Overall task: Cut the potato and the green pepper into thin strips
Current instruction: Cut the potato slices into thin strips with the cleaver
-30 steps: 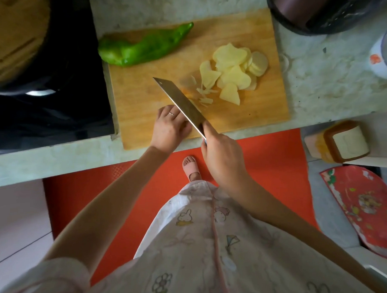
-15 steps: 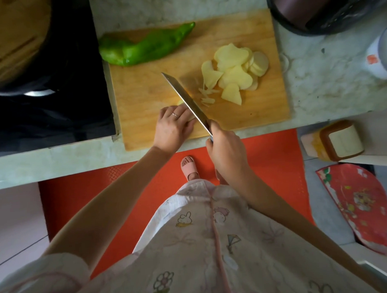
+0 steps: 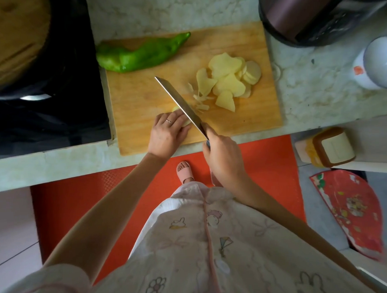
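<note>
Board (image 3: 142, 100) with potato slices (image 3: 227, 79), green pepper (image 3: 141, 55), knife (image 3: 177, 101)

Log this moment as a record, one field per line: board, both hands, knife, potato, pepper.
cutting board: wooden, on the counter
left hand: fingers curled over a small potato stack, holding it on the board
right hand: grips the knife handle
knife: blade close beside the left fingers, at the stack
potato slices: loose pile on the right part of the board, not yet cut into strips
potato strips: a few, just right of the blade
green pepper: whole, at the far left corner
</note>
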`<control>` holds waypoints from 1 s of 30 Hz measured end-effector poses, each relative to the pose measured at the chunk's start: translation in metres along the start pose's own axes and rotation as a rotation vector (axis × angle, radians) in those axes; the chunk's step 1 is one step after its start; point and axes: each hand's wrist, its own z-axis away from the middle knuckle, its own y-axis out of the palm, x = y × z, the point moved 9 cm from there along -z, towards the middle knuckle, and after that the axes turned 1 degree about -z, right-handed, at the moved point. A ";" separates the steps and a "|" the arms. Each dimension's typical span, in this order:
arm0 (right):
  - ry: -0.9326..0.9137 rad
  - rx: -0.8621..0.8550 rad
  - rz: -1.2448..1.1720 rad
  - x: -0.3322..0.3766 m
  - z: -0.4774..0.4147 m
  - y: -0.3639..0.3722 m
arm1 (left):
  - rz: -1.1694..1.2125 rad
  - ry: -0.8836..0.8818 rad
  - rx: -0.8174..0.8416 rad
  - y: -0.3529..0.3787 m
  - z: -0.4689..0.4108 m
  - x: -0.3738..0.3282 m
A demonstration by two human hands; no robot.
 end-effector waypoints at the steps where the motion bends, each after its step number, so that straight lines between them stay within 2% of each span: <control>1: 0.008 0.016 0.000 -0.002 0.002 0.003 | -0.001 -0.005 0.004 0.001 0.000 0.001; 20: 0.011 0.040 -0.015 -0.001 0.011 -0.001 | -0.029 0.008 -0.008 0.000 -0.002 -0.001; 30: 0.079 0.087 0.002 -0.006 0.001 0.007 | -0.044 -0.016 -0.004 0.001 -0.004 -0.001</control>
